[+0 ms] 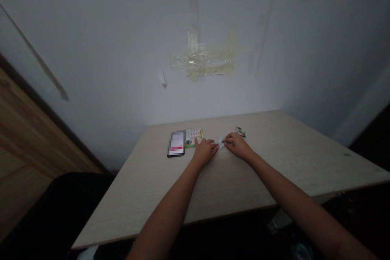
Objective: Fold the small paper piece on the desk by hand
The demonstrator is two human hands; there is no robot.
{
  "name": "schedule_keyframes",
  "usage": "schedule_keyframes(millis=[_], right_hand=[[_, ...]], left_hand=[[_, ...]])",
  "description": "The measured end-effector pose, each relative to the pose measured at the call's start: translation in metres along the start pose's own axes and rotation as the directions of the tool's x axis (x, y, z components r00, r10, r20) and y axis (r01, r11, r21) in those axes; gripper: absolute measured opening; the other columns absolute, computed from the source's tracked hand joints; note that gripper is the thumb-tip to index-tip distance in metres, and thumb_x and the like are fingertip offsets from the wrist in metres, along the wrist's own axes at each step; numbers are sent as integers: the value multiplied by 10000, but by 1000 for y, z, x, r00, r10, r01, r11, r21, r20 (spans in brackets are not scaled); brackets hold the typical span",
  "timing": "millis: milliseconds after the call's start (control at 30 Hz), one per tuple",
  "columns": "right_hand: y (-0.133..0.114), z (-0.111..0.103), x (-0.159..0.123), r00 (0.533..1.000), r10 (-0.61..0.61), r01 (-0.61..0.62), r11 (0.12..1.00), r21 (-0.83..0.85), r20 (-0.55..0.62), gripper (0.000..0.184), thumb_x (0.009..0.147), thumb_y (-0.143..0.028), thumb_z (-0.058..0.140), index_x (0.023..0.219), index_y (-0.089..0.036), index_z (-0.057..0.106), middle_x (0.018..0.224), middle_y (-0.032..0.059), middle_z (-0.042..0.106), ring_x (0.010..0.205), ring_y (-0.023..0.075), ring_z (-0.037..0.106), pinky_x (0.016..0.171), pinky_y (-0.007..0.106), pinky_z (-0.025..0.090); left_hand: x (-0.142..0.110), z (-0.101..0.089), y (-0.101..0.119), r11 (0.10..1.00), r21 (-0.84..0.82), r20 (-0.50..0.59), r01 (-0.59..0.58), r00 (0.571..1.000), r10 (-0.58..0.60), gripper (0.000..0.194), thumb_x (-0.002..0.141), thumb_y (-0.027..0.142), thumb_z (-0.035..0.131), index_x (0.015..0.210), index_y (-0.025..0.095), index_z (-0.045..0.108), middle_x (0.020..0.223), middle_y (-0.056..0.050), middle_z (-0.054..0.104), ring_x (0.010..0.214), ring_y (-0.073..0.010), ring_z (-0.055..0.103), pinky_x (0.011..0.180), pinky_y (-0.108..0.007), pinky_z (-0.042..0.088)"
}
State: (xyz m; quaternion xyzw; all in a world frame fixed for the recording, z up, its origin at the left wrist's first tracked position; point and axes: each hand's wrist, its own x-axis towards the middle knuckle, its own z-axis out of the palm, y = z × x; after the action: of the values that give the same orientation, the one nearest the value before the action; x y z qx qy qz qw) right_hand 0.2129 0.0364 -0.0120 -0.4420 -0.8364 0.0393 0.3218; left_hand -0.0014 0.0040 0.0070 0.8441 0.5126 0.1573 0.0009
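A small, whitish, crumpled piece of paper or film [218,141] lies on the table between my two hands; its exact kind is too small to make out. My left hand [205,151] is bent over its left side, the thumb side against it. From the right, my right hand [239,145] pinches its edge with the fingers together. Just beyond my left fingers is a printed card or booklet [193,133] with a green border, partly covered by that hand. A small dark-and-white printed packet [240,131] lies just past my right hand.
A dark-framed phone or tablet [176,143] with a blurred screen lies left of the booklet. The pale wooden table [146,187] meets a wall [122,48] bearing peeling clear tape [210,63]. A dark shape, perhaps a chair [63,207], stands at the left.
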Motion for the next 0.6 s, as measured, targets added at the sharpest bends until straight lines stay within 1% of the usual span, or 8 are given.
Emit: schedule_keyframes(millis=[100,267,433,533,600], right_hand=[[-4,-2,0,1000,-10,10,1000,-14,-14,173,880,-232,640,987,-206,773,998,84,687,988,230,588,941,372,458],[-4,0,0,1000,13,-14,999,42,21,169,884,-238,629,962,-207,776,989,76,703,957,206,625,910,331,477],[-4,-2,1,998,53,-53,999,13,28,212,894,-279,608,973,-178,776,1015,95,733,994,223,643,955,344,466],[-3,-3,2,995,87,-87,996,14,47,251,905,-272,569,1015,-169,770,1083,108,736,1037,230,655,983,346,463],[-2,-3,2,992,113,-115,993,28,64,278,906,-267,551,1061,-169,760,1136,112,727,1072,233,657,1005,351,460]], left_hand=[[0,0,3,1000,19,-4,15,1000,-15,387,1001,468,383,1225,326,665,1307,-49,630,1246,-292,482,1099,-746,140],[1,1,7,999,9,-44,34,998,-34,373,991,470,414,1177,315,698,1240,-47,657,1237,-295,458,1115,-723,141],[2,3,5,994,-101,-28,35,999,-38,347,984,477,433,1130,340,717,1240,-22,667,1262,-284,439,1117,-731,109],[3,4,2,983,-184,-10,24,1000,-26,348,983,483,434,1100,337,727,1230,-19,681,1264,-263,459,1127,-725,77],[3,5,-1,971,-237,9,44,999,-43,329,978,470,457,1098,326,727,1227,-27,688,1262,-251,474,1141,-706,66]])
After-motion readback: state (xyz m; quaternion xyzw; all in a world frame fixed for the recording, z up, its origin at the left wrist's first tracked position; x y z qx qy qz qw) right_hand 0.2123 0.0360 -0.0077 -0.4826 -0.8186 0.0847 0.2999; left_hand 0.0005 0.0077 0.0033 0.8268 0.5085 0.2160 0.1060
